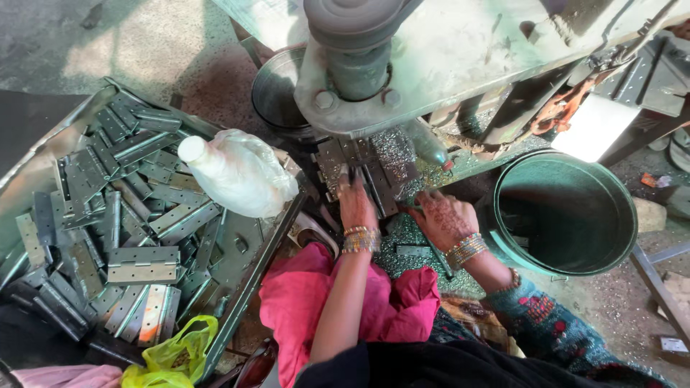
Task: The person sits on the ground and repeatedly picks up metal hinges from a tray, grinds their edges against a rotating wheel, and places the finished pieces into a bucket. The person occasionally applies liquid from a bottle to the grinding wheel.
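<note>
My left hand (356, 203) rests on a grey metal hinge plate (332, 162) lying on the bed of a press machine (431, 65), fingers pressed against it under the machine's round head. My right hand (443, 215) lies flat just to the right, on the bed strewn with metal shavings (402, 233); whether it grips anything I cannot tell. Both wrists carry bangles. A pink cloth (323, 302) covers my lap.
A metal tray (43, 158) at left holds several grey hinges (142, 264). A white bottle in a plastic bag (233, 172) leans on the tray. A round green bucket (618, 244) stands at right, a metal bowl (277, 90) behind. A yellow-green bag (176, 352) lies low left.
</note>
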